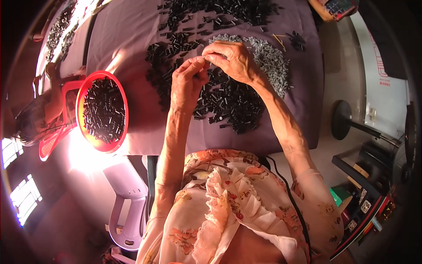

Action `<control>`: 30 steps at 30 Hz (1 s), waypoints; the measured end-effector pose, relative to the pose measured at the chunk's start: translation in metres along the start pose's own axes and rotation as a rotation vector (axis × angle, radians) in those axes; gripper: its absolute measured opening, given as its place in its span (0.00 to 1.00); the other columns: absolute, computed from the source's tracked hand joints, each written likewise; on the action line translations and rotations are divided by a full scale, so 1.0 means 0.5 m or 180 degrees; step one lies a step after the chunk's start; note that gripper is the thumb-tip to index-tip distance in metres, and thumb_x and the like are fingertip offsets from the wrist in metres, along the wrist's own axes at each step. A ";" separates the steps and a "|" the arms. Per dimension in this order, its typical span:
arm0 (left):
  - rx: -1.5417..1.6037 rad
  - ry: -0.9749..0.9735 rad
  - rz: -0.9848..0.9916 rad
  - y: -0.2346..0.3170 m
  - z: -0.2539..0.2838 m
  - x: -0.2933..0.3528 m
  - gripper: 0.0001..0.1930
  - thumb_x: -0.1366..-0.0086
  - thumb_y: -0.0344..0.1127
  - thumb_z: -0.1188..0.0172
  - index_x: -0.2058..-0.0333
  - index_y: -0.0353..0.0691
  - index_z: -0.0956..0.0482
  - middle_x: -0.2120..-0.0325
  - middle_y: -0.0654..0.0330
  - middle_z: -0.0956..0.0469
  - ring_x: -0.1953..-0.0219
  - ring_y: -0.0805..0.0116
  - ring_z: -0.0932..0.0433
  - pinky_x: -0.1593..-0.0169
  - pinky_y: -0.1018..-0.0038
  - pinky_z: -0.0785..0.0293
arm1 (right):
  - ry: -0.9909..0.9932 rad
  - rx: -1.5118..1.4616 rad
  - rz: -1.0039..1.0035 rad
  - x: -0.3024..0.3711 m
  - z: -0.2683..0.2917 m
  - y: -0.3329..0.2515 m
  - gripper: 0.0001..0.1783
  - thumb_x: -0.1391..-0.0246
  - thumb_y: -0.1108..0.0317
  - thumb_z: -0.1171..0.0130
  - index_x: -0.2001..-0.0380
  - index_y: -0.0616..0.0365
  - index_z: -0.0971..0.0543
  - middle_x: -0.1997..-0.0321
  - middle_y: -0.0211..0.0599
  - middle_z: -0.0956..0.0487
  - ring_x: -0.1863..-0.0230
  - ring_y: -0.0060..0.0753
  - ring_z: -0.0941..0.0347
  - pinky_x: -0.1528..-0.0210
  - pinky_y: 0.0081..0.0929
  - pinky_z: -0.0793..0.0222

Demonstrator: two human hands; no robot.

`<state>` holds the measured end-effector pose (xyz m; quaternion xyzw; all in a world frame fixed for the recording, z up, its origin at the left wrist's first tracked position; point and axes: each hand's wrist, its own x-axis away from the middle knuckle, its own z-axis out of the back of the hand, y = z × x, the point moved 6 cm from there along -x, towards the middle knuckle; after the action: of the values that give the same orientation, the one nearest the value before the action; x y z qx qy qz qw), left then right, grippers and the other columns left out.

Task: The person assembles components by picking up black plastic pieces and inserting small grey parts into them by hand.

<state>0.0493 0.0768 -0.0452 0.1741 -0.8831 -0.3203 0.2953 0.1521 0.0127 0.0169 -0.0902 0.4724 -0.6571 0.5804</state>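
A tiny part [205,61], too small to make out, is pinched between the fingertips of the left hand [188,81] and right hand [232,59], both closed narrowly on it above the table [127,35]. Under them lies a black pile [228,103], just beside a silver pile [272,61]. A red basket [83,94] of black pieces sits well to the left.

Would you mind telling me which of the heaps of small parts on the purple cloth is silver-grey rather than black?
It is the silver-grey heap of small metal parts, just beyond the right hand; the other heaps are black.
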 end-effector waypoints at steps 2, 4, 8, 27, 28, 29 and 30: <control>-0.0051 -0.0139 -0.0021 0.005 -0.001 -0.005 0.06 0.41 0.30 0.47 0.69 0.33 0.26 0.75 0.62 0.27 0.76 0.79 0.32 0.71 0.83 0.34 | 0.0091 -0.0024 -0.0089 0.001 0.003 0.001 0.04 0.53 0.71 0.44 0.74 0.59 0.24 0.76 0.34 0.24 0.75 0.28 0.26 0.72 0.23 0.32; 0.0139 -0.0082 0.0007 0.004 -0.006 -0.008 0.07 0.40 0.31 0.48 0.67 0.32 0.27 0.74 0.61 0.26 0.74 0.76 0.29 0.69 0.80 0.31 | 0.0351 -0.0531 -0.0379 0.009 0.014 0.006 0.04 0.54 0.71 0.43 0.74 0.59 0.24 0.76 0.32 0.23 0.75 0.24 0.27 0.72 0.22 0.32; 0.0695 -0.0508 0.0102 0.000 0.013 -0.011 0.14 0.39 0.29 0.55 0.55 0.29 0.33 0.60 0.51 0.28 0.55 0.60 0.29 0.48 0.66 0.33 | 0.0318 -0.0598 -0.0779 0.027 0.013 0.034 0.03 0.55 0.74 0.44 0.74 0.61 0.24 0.78 0.31 0.23 0.74 0.19 0.27 0.72 0.18 0.31; -0.0929 -0.0535 -0.0936 0.030 -0.014 0.014 0.26 0.44 0.22 0.52 0.45 0.35 0.42 0.49 0.52 0.34 0.49 0.65 0.33 0.51 0.73 0.32 | 0.0160 -0.2504 -0.1695 0.083 -0.068 0.022 0.07 0.51 0.69 0.45 0.75 0.62 0.25 0.74 0.30 0.24 0.69 0.19 0.30 0.62 0.19 0.34; -0.0919 -0.0438 -0.0933 0.028 -0.007 0.010 0.24 0.44 0.23 0.49 0.47 0.35 0.39 0.50 0.52 0.32 0.51 0.67 0.30 0.53 0.74 0.31 | 0.0165 -0.2597 -0.1664 0.082 -0.069 0.023 0.07 0.51 0.69 0.45 0.75 0.62 0.25 0.74 0.30 0.24 0.69 0.20 0.30 0.61 0.19 0.34; -0.0919 -0.0438 -0.0933 0.028 -0.008 0.011 0.24 0.44 0.23 0.49 0.47 0.35 0.39 0.50 0.52 0.32 0.51 0.67 0.30 0.53 0.74 0.31 | 0.0168 -0.2697 -0.1628 0.082 -0.069 0.024 0.07 0.51 0.68 0.45 0.75 0.63 0.25 0.73 0.30 0.24 0.69 0.20 0.30 0.61 0.19 0.34; -0.0922 -0.0282 -0.0900 0.028 -0.003 0.011 0.20 0.45 0.24 0.46 0.52 0.34 0.35 0.55 0.53 0.28 0.56 0.68 0.28 0.56 0.75 0.30 | 0.0170 -0.2697 -0.1628 0.082 -0.069 0.027 0.07 0.51 0.68 0.45 0.75 0.63 0.25 0.73 0.30 0.24 0.69 0.20 0.30 0.61 0.19 0.34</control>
<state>0.0442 0.0838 -0.0326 0.2378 -0.8067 -0.4896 0.2301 0.1258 -0.0027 -0.0291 -0.4143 0.6754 -0.5308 0.3007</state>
